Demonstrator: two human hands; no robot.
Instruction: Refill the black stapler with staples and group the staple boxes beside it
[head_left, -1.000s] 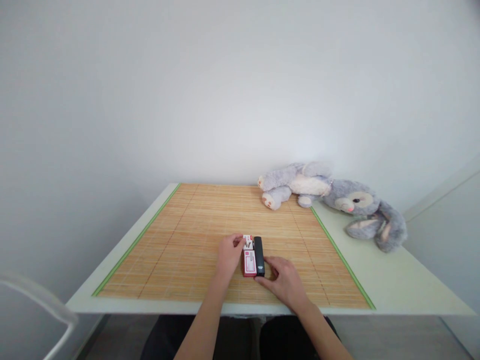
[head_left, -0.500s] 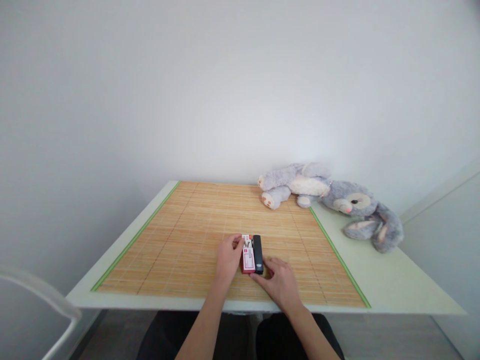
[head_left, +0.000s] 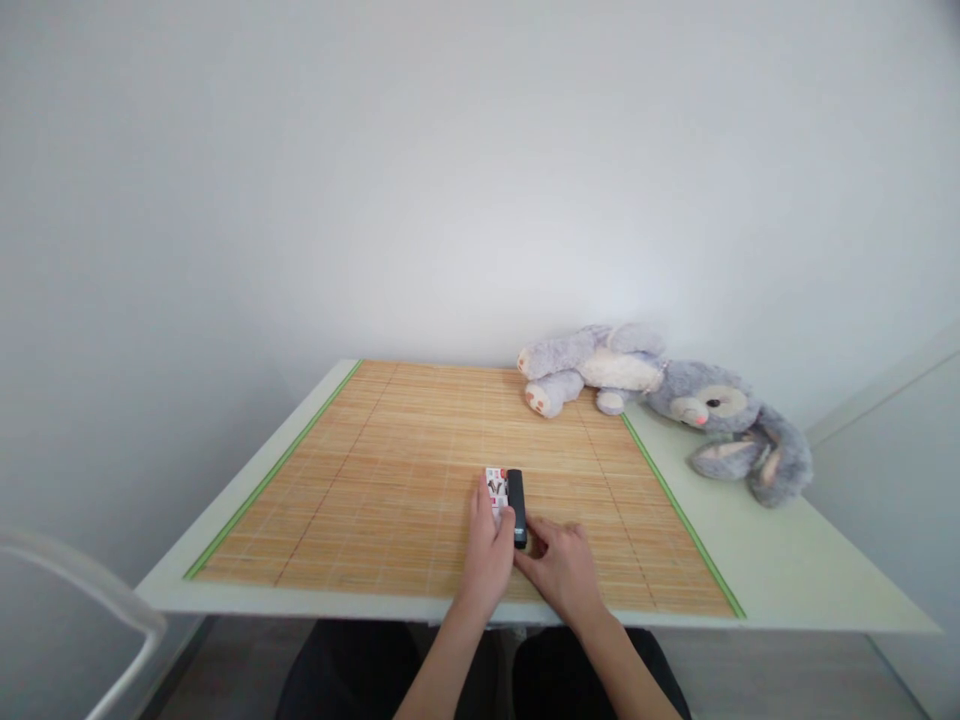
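A small red and white box point(head_left: 496, 488) lies on the bamboo mat point(head_left: 390, 480), with a black stapler-like bar point(head_left: 516, 500) pressed against its right side. My left hand point(head_left: 489, 556) lies over the near part of the box, fingers curled around it, thumb against the black bar. My right hand point(head_left: 561, 568) rests on the mat just right of the bar, its fingers bent and touching the bar's near end. The near half of the box is hidden under my left hand.
A grey plush rabbit point(head_left: 660, 395) lies on its side at the far right, half on the mat, half on the pale table point(head_left: 787, 560). A white wall stands behind. A white chair edge point(head_left: 82, 590) shows at the lower left.
My left hand has slid from the left side of the box to lie over its near part. The right hand has stayed by the black bar.
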